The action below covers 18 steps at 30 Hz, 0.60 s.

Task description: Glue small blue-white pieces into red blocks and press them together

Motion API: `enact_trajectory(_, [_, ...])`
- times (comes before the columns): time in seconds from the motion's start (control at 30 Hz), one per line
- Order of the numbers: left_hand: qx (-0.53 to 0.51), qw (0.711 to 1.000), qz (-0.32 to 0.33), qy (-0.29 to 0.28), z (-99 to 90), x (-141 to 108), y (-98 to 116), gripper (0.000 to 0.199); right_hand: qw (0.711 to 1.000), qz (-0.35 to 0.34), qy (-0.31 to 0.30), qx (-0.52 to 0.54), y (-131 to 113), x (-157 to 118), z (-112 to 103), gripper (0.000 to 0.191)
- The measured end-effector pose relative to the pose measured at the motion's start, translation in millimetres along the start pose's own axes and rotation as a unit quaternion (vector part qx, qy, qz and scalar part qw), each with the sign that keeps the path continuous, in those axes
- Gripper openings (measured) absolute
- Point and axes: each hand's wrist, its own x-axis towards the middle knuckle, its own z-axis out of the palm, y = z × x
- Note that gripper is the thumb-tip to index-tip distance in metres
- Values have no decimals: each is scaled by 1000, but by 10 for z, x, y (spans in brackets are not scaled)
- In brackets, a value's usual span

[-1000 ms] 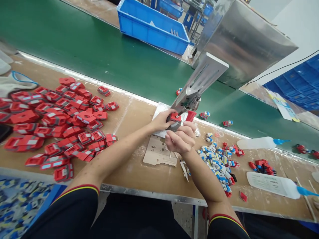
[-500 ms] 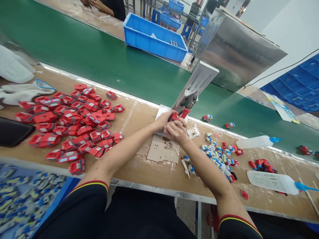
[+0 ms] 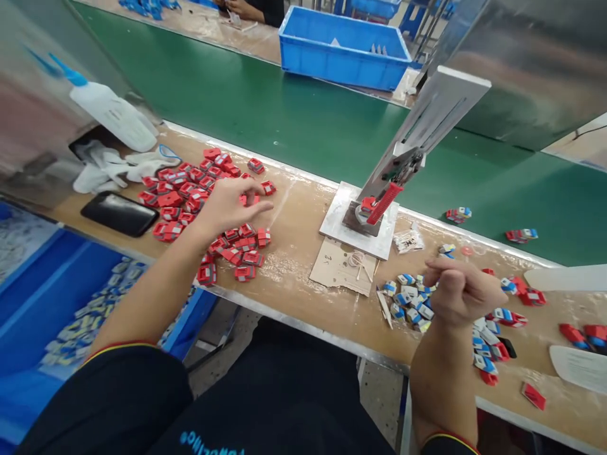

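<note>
My left hand (image 3: 232,203) hovers over the pile of red toy-vehicle parts (image 3: 187,183), thumb and fingers apart, holding nothing that I can see. My right hand (image 3: 462,292) is closed, its fingers curled in, above the heap of small white-and-blue parts (image 3: 412,297); what it may hold is hidden. Between the hands stands a hand press (image 3: 403,151) with a red lever handle (image 3: 385,203). A red part (image 3: 367,203) sits in the press's fixture, touched by neither hand.
A torn cardboard piece (image 3: 336,268) lies before the press, tweezers (image 3: 384,308) to its right. A black phone (image 3: 119,213), white gloves (image 3: 102,167) and a bottle (image 3: 114,114) are at left. Across the green belt (image 3: 227,120) stand a blue crate (image 3: 341,60) and another person's hands (image 3: 244,9).
Both hands have left the press: the left went to the red pile, the right to the white-and-blue parts. The red part stays in the fixture. The view has shifted left.
</note>
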Motion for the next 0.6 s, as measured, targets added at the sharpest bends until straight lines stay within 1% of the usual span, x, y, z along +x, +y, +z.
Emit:
enact_trajectory(0.03, [34, 998, 23, -39, -54, -115, -47, 32, 999, 35, 18, -2, 44, -31, -14, 36])
enact_trajectory(0.07, [61, 994, 48, -79, -66, -212, -92, 34, 997, 70, 16, -7, 88, -60, -11, 38])
enact_trajectory(0.1, [79, 988, 71, -116, -41, -290, -139, 36, 995, 102, -1, -15, 129, -88, 4, 37])
enact_trajectory(0.17, [96, 972, 102, -187, 77, -378, -242, 36, 986, 145, -74, -34, 197, -144, 61, 31])
enact_trajectory(0.2, [97, 966, 109, -215, 147, -391, -292, 34, 980, 153, -118, -41, 223, -173, 95, 28])
enact_trajectory(0.27, [91, 956, 113, -256, 262, -368, -364, 31, 969, 148, -193, -50, 264, -235, 159, 22])
enact_trajectory(0.3, [83, 955, 113, -262, 299, -339, -375, 31, 963, 141, -223, -55, 280, -267, 184, 20])
enact_trajectory(0.33, [69, 958, 110, -257, 322, -306, -362, 31, 957, 135, -250, -60, 293, -299, 203, 18])
enact_trajectory(0.37, [49, 964, 107, -239, 335, -272, -323, 33, 950, 130, -277, -66, 305, -330, 218, 17])
enact_trajectory(0.4, [22, 972, 105, -210, 347, -242, -257, 34, 942, 126, -303, -71, 315, -360, 228, 17])
enact_trajectory(0.47, [-51, 987, 98, -120, 403, -193, -48, 36, 924, 118, -355, -79, 331, -411, 245, 23])
enact_trajectory(0.53, [-140, 986, 90, -18, 546, -150, 229, 36, 911, 110, -389, -82, 349, -452, 271, 20])
enact_trajectory(0.57, [-189, 978, 82, 21, 656, -123, 374, 36, 909, 107, -395, -81, 360, -469, 290, 15])
enact_trajectory(0.6, [-237, 968, 68, 40, 784, -92, 513, 37, 909, 104, -395, -79, 373, -485, 315, 12])
